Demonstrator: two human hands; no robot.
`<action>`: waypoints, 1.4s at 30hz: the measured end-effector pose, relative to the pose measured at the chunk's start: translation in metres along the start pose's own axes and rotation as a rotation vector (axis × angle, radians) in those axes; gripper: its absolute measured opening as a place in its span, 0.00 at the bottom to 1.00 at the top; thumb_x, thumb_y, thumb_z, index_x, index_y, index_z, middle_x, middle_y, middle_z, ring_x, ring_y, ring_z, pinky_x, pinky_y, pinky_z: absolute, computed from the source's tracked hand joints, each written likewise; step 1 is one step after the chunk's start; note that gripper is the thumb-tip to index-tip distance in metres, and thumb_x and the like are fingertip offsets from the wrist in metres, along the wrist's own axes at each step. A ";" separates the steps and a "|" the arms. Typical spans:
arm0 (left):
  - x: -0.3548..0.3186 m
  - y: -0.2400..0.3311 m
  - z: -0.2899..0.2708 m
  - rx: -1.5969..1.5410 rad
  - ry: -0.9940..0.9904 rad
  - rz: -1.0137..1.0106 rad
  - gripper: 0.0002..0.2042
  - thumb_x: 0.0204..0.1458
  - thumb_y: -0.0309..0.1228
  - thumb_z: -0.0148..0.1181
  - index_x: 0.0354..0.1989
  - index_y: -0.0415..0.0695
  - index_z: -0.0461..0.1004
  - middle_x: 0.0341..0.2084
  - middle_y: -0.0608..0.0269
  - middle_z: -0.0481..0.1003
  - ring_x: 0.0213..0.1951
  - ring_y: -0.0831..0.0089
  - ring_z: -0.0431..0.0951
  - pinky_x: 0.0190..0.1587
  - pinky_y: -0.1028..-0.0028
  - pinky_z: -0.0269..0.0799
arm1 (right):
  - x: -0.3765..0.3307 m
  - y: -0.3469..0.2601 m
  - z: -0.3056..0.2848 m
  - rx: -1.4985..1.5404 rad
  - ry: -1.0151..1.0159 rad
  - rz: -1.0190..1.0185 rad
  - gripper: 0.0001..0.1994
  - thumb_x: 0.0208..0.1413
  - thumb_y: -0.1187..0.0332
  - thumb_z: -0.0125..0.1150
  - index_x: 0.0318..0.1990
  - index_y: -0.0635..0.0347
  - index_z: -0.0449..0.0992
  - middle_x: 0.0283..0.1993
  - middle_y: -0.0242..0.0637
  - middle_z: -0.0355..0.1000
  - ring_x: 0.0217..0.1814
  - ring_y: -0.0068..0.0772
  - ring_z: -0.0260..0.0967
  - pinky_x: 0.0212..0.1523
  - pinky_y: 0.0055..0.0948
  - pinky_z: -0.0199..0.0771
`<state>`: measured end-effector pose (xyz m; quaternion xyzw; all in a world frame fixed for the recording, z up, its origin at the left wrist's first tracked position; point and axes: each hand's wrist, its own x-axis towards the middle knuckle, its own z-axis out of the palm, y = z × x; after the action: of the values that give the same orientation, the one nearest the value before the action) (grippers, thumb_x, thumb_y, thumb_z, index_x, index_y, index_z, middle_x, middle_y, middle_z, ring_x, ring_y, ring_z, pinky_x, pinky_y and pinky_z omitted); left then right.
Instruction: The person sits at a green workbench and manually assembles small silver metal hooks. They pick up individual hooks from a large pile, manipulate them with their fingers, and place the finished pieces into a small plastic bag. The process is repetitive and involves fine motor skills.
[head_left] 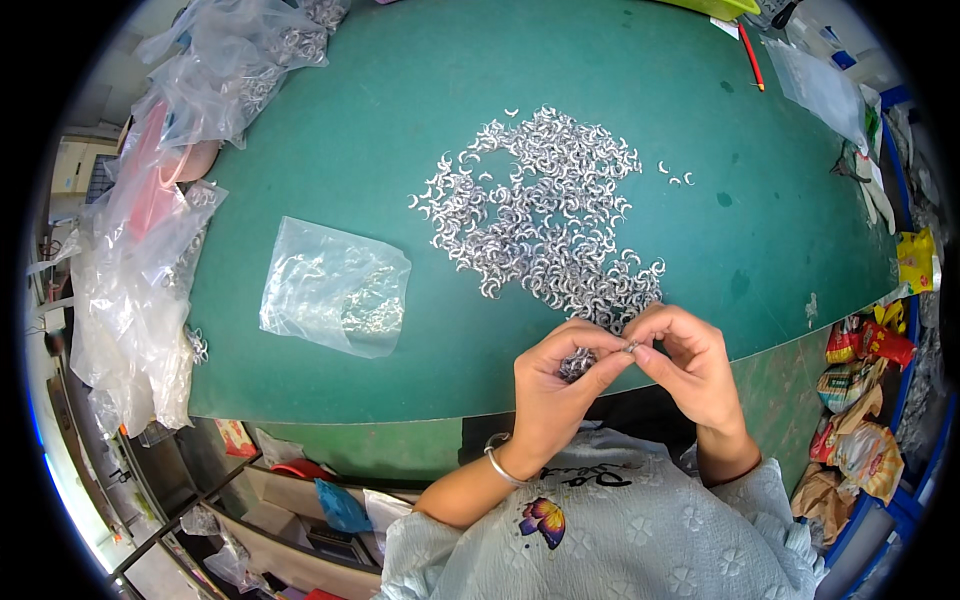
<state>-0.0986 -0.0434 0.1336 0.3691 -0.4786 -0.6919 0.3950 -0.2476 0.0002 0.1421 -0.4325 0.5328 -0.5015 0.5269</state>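
A wide heap of small silvery crescent-shaped metal pieces (560, 205) lies on the green table, its near end reaching my hands. My left hand (562, 375) is curled round a cluster of these crescent pieces (577, 364), and its thumb and forefinger meet the right fingertips. Between the fingertips of both hands sits a tiny metal piece (630, 347), too small to make out fully. My right hand (690, 362) pinches it from the right side. Left of the heap, a clear plastic bag (335, 288) lies flat, with some shiny pieces showing in it.
Large clear plastic bags (140, 300) and a pink container (188, 160) crowd the table's left edge. At the far right lie a red pen (751, 58), a clear bag (820, 88) and scissors (850, 170). Several crescents are scattered right of the heap. Packets (865, 450) fill a blue rack at right.
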 end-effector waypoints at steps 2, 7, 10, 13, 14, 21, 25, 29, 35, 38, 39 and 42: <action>0.000 -0.002 -0.001 0.005 -0.009 0.021 0.03 0.44 0.19 0.59 0.27 0.36 0.73 0.25 0.64 0.71 0.28 0.81 0.67 0.31 0.83 0.62 | 0.000 0.000 0.000 -0.017 -0.003 -0.016 0.04 0.49 0.79 0.55 0.34 0.65 0.71 0.31 0.31 0.69 0.31 0.19 0.61 0.33 0.19 0.59; -0.003 -0.001 -0.007 -0.307 -0.029 -0.331 0.03 0.49 0.23 0.55 0.30 0.37 0.69 0.23 0.66 0.67 0.23 0.84 0.61 0.22 0.85 0.54 | 0.006 0.002 -0.004 -0.192 -0.022 -0.075 0.05 0.46 0.78 0.58 0.32 0.64 0.72 0.30 0.34 0.70 0.31 0.25 0.62 0.32 0.22 0.61; -0.002 -0.004 -0.008 -0.514 -0.004 -0.358 0.04 0.52 0.27 0.51 0.30 0.39 0.66 0.25 0.64 0.65 0.22 0.83 0.59 0.21 0.84 0.52 | 0.017 0.008 -0.007 -0.668 0.119 -0.303 0.13 0.37 0.75 0.64 0.35 0.63 0.72 0.38 0.37 0.70 0.39 0.36 0.63 0.38 0.29 0.63; -0.001 -0.006 -0.011 -0.594 0.023 -0.294 0.06 0.53 0.29 0.48 0.29 0.40 0.63 0.28 0.61 0.64 0.23 0.81 0.59 0.21 0.84 0.52 | 0.025 0.003 0.008 -0.944 0.074 -0.339 0.20 0.34 0.72 0.66 0.40 0.60 0.72 0.47 0.37 0.66 0.47 0.41 0.60 0.45 0.35 0.59; 0.000 -0.007 -0.011 -0.615 0.026 -0.278 0.06 0.53 0.30 0.47 0.29 0.40 0.62 0.28 0.60 0.64 0.23 0.81 0.59 0.21 0.83 0.53 | 0.025 0.007 0.009 -0.975 -0.005 -0.294 0.23 0.33 0.72 0.66 0.43 0.58 0.70 0.51 0.36 0.61 0.53 0.43 0.56 0.49 0.39 0.55; -0.001 -0.006 -0.015 -0.630 0.028 -0.269 0.07 0.53 0.30 0.46 0.29 0.39 0.64 0.28 0.59 0.64 0.23 0.79 0.60 0.21 0.83 0.54 | 0.030 0.025 -0.006 -1.028 0.091 -0.479 0.16 0.35 0.74 0.64 0.37 0.60 0.72 0.42 0.36 0.66 0.44 0.40 0.62 0.42 0.36 0.59; -0.002 -0.010 -0.017 -0.594 0.044 -0.322 0.10 0.56 0.32 0.45 0.32 0.37 0.67 0.24 0.62 0.65 0.21 0.81 0.60 0.19 0.83 0.53 | 0.031 0.024 -0.017 -1.031 0.230 -0.477 0.12 0.37 0.77 0.62 0.34 0.61 0.72 0.36 0.36 0.68 0.39 0.38 0.64 0.39 0.33 0.60; -0.002 -0.011 -0.016 -0.560 0.055 -0.327 0.13 0.58 0.34 0.45 0.38 0.35 0.69 0.20 0.66 0.65 0.19 0.83 0.59 0.18 0.84 0.51 | 0.029 0.021 -0.023 -1.079 0.295 -0.400 0.12 0.37 0.79 0.59 0.34 0.61 0.72 0.39 0.36 0.68 0.42 0.38 0.63 0.41 0.33 0.59; -0.001 -0.010 -0.015 -0.554 0.076 -0.340 0.11 0.57 0.30 0.46 0.41 0.35 0.69 0.21 0.67 0.64 0.19 0.83 0.59 0.18 0.84 0.51 | 0.029 0.011 -0.010 -1.087 0.300 -0.386 0.14 0.37 0.78 0.61 0.36 0.61 0.72 0.42 0.36 0.66 0.46 0.40 0.61 0.46 0.35 0.57; -0.003 -0.012 -0.014 -0.548 0.063 -0.336 0.11 0.56 0.29 0.46 0.42 0.35 0.69 0.21 0.66 0.65 0.20 0.83 0.59 0.18 0.84 0.51 | 0.034 0.012 -0.002 -1.101 0.231 -0.411 0.14 0.36 0.74 0.63 0.36 0.60 0.73 0.41 0.34 0.66 0.45 0.39 0.61 0.46 0.36 0.55; -0.003 -0.012 -0.015 -0.548 0.063 -0.337 0.11 0.56 0.28 0.47 0.42 0.35 0.69 0.21 0.66 0.65 0.20 0.83 0.59 0.18 0.84 0.51 | 0.036 0.013 0.000 -1.117 0.214 -0.410 0.14 0.36 0.74 0.64 0.35 0.60 0.73 0.40 0.33 0.66 0.44 0.38 0.61 0.45 0.36 0.55; -0.002 -0.011 -0.015 -0.545 0.069 -0.339 0.10 0.56 0.27 0.47 0.41 0.35 0.70 0.21 0.66 0.65 0.20 0.83 0.59 0.18 0.84 0.51 | 0.039 0.023 0.001 -1.130 0.189 -0.454 0.11 0.37 0.73 0.63 0.32 0.60 0.73 0.37 0.31 0.66 0.42 0.35 0.61 0.43 0.36 0.53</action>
<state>-0.0868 -0.0443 0.1196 0.3475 -0.1938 -0.8376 0.3743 -0.2482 -0.0352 0.1149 -0.7013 0.6549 -0.2775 0.0470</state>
